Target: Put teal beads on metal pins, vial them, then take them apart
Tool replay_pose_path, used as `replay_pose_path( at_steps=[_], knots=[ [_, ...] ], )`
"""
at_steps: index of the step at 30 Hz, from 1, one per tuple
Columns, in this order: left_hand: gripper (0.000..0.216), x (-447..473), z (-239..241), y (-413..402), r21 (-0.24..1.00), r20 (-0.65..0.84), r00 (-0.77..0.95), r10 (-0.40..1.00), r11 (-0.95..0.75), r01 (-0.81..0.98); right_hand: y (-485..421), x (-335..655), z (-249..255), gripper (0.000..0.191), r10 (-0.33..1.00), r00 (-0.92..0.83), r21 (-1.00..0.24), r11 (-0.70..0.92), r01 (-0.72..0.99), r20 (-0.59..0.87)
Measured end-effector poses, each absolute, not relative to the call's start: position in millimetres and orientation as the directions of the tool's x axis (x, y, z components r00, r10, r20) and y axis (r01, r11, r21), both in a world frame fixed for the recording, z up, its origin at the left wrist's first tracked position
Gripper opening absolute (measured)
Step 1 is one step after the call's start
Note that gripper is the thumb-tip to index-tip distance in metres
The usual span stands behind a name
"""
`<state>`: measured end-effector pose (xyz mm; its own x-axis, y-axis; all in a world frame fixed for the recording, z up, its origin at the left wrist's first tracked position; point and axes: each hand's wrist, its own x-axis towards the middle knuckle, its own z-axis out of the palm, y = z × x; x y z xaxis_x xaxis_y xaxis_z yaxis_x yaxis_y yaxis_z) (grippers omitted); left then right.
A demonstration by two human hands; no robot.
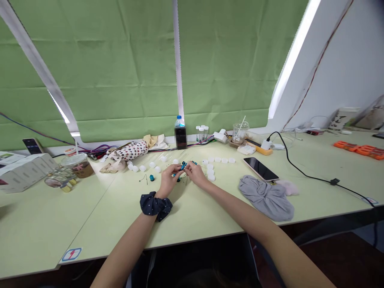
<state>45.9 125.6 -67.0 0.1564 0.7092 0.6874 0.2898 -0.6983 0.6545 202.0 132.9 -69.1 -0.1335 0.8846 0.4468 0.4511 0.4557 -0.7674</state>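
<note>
Both hands meet mid-bench, close together. Left hand [168,177] and right hand [195,173] each have fingertips pinched on a small cluster of teal parts [183,165], held between them just above the bench [210,216]. The grip looks tight, but the parts are too small to tell what they are. A dark dotted scrunchie [155,205] sits on the left wrist. One loose teal piece [152,178] lies just left of the left hand, with a thin metal pin [144,179] beside it. White caps [210,166] are strung in a loose row behind the hands, running both ways, a few stacked near the right hand. Further back there is a water bottle [180,135] upright with a dark label, clear vials [202,132] just right of it, then a clear plastic cup [240,132] with a stick in it. To the right lie a phone [260,169] face up, screen dark, and a crumpled grey cloth [267,197] touching its near end. A black cable [303,173] runs across that side toward the bench edge. To the left are a patterned pouch [132,151], a lidded drink cup [79,164] and white boxes [24,171], well apart from the hands. Orange pieces [360,150] sit at far right — a green blind [120,80] hangs behind everything.
</note>
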Motion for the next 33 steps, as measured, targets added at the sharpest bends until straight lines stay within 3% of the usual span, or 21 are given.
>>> replay_pose_path(
  at_steps=[6,11,14,20,24,28,33],
  knots=[
    [0.022,42,-65,126,0.751,0.614,0.097,0.783,-0.618,0.231,144,202,-76,0.018,0.907,-0.237,-0.897,0.395,0.199,0.347],
    [0.02,39,-65,127,0.754,0.6,0.145,0.787,-0.617,0.225,154,204,-82,0.016,0.888,-0.092,-0.855,0.458,0.244,0.45],
    [0.02,40,-65,127,0.744,0.605,0.177,0.777,-0.63,0.222,156,205,-86,0.021,0.901,-0.044,-0.872,0.428,0.235,0.431],
    [0.02,41,-64,126,0.733,0.615,0.183,0.767,-0.642,0.226,149,202,-85,0.022,0.934,-0.086,-0.892,0.356,0.279,0.346],
    [0.02,39,-64,127,0.728,0.618,0.163,0.769,-0.638,0.252,143,201,-78,0.019,0.949,-0.171,-0.944,0.291,0.157,0.264],
    [0.022,35,-66,130,0.724,0.619,0.149,0.771,-0.634,0.272,144,202,-77,0.021,0.908,-0.291,-0.929,0.349,0.123,0.303],
    [0.021,34,-65,128,0.724,0.599,0.197,0.776,-0.63,0.281,152,206,-84,0.016,0.908,-0.201,-0.892,0.405,0.2,0.367]
  ],
)
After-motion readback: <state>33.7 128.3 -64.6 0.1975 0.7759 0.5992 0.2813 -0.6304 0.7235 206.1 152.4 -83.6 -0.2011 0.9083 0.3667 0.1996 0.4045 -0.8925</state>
